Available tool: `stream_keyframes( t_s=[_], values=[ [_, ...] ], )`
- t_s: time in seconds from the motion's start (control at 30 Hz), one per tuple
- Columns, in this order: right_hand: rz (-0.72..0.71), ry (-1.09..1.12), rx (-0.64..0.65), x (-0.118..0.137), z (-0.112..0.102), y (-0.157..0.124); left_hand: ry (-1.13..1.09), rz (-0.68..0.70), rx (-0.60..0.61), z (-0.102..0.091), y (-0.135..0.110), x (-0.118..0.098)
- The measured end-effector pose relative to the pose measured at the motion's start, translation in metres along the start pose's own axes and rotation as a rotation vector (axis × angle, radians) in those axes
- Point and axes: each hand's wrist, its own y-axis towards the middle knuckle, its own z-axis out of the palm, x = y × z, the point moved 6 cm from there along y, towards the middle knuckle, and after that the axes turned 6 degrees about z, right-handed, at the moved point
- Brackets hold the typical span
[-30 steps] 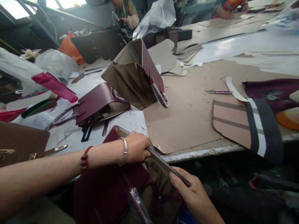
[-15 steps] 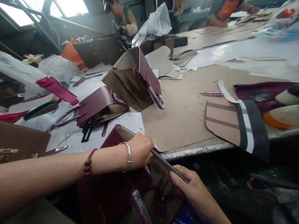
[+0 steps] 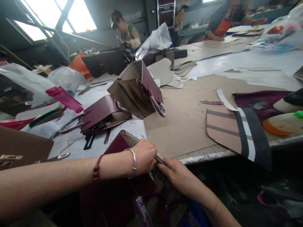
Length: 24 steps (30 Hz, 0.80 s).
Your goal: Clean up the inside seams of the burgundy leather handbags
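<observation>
A dark burgundy handbag (image 3: 113, 195) leans at the table's front edge, its mouth facing me and its plastic-wrapped handle (image 3: 143, 209) hanging low. My left hand (image 3: 144, 157), with a silver bangle and red beads at the wrist, is closed on the upper edge of the bag. Close beside it, my right hand (image 3: 174, 171) pinches the same edge between thumb and fingers. The fingertips of my left hand are partly hidden. Behind stand a burgundy bag with brown lining pulled out (image 3: 132, 96) and a smaller burgundy bag (image 3: 101, 112) lying tilted.
Pink-handled snips (image 3: 211, 102) lie on brown paper (image 3: 180, 126). A striped panel (image 3: 224, 126) overhangs the table edge on the right, near glue bottles (image 3: 284, 123). A brown bag (image 3: 23, 146) stands at left. Two people work at the back.
My right hand has slid up and left along the bag's edge, closer to my left hand. The left hand keeps its grip. The camera view has tilted up slightly.
</observation>
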Motion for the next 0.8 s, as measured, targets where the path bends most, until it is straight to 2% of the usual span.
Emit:
stream_keyframes(
  t_s=[0.17, 0.27, 0.47, 0.67, 0.8],
  values=[
    [-0.036, -0.076, -0.047, 0.001, 0.004, 0.0, -0.003, -0.042, -0.059, -0.003, -0.005, 0.01],
    [-0.063, -0.114, -0.039, 0.003, 0.003, -0.001, -0.032, -0.04, -0.012, -0.002, -0.008, 0.011],
    [-0.037, -0.102, -0.012, -0.012, 0.004, 0.003, -0.144, 0.05, -0.008, 0.003, -0.007, 0.006],
    [-0.075, -0.036, 0.028, -0.013, 0.007, 0.003, -0.169, -0.043, -0.005, 0.007, 0.0, 0.016],
    [-0.07, -0.118, -0.075, -0.014, 0.007, 0.004, -0.088, -0.102, 0.057, 0.002, -0.001, 0.021]
  ],
)
